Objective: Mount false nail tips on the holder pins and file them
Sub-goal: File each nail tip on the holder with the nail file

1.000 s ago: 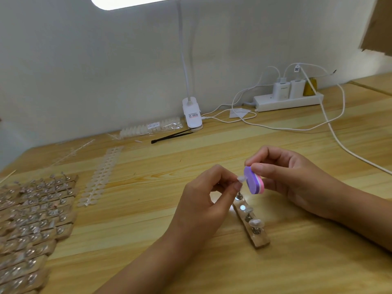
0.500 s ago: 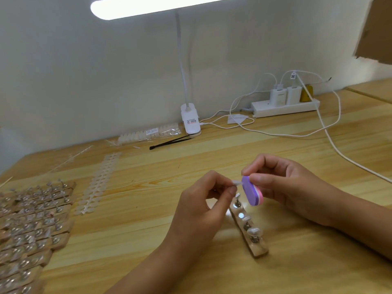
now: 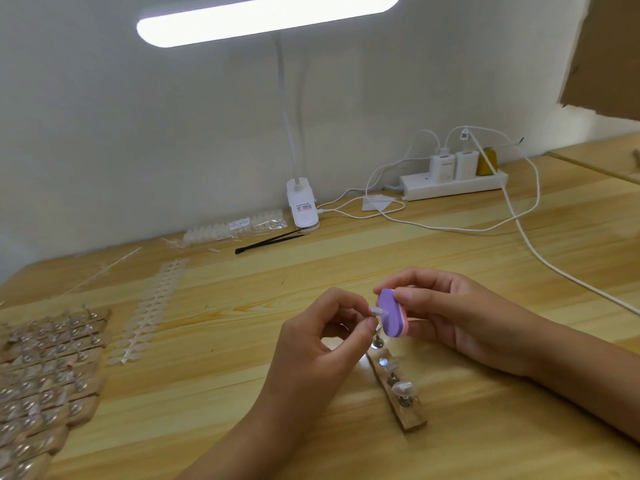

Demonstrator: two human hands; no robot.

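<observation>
My left hand [image 3: 322, 344] pinches a small clear nail tip [image 3: 375, 310] between thumb and fingers, just above the far end of a wooden holder strip [image 3: 408, 415]. My right hand [image 3: 460, 317] grips a purple and pink file block [image 3: 393, 317], and its purple face touches the tip. The strip lies on the table below both hands and carries several metal pins; one pin near its front end bears a clear nail tip [image 3: 402, 388].
Many wooden holder strips [image 3: 45, 368] with mounted tips lie at the left edge. A sprue of clear nail tips [image 3: 152, 311] lies beside them. At the back stand a clip lamp [image 3: 301, 206], black tweezers [image 3: 270, 241], a bag of tips [image 3: 235, 228], a power strip [image 3: 453, 183] and trailing white cables [image 3: 540, 261].
The view has tilted, so hands and holder sit lower in the picture. Both hands keep their grips, with the file block still against the nail tip.
</observation>
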